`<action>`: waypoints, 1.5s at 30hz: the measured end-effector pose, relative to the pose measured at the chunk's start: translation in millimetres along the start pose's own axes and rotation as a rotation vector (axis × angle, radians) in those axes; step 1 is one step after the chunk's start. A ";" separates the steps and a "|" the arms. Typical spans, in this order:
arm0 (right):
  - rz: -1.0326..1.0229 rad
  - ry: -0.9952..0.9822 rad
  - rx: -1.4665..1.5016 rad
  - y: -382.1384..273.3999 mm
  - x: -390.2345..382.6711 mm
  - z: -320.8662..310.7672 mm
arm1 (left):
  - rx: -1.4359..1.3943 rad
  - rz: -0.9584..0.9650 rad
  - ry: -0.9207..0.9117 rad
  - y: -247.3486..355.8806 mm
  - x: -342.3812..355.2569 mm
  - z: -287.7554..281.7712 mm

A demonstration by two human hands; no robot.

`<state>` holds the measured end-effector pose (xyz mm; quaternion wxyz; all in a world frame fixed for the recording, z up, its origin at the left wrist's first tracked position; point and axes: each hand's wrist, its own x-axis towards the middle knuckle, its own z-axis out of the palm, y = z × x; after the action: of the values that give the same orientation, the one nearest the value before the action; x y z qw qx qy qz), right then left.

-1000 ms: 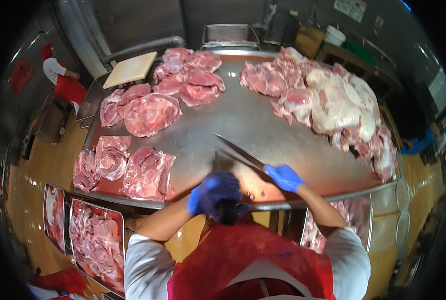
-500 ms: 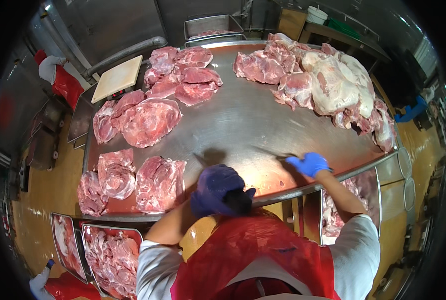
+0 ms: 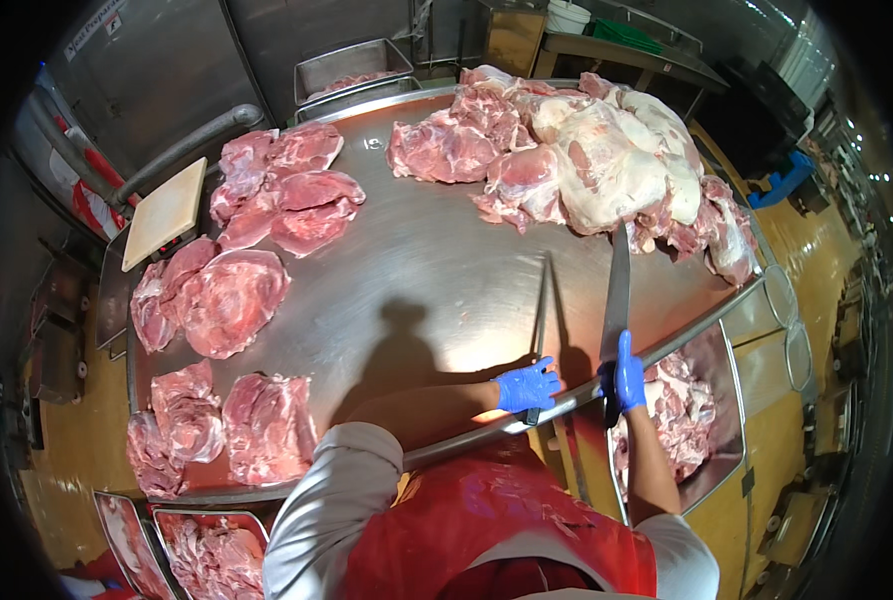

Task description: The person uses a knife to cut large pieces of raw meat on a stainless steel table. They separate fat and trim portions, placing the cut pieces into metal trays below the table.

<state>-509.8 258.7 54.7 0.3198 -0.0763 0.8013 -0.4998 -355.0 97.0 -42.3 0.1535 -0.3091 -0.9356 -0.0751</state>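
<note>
So the big knife point(image 3: 617, 290) was at the table's point(image 3: 436, 255) near edge, right hand point(image 3: 628, 375) fingers clamped round its handle. Left hand point(image 3: 528, 388) fingers gripped a skinny dark rod point(image 3: 541, 315) nearby. Meat pile point(image 3: 606, 165) sat toward the far right corner.

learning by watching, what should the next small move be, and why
Probably bring the long knife in the right hand across to the thin rod in the left hand, since both point forward, nearly parallel, with a gap between.
</note>
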 end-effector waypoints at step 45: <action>-0.063 -0.230 0.238 -47.4 200.5 41.6 | 0.583 -1.893 -0.028 -543.6 -172.9 -94.1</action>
<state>-651.8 115.6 -4.8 0.4003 -0.1197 0.6917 -0.5890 -527.5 -454.8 -36.1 0.0891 0.6149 -0.7804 0.0700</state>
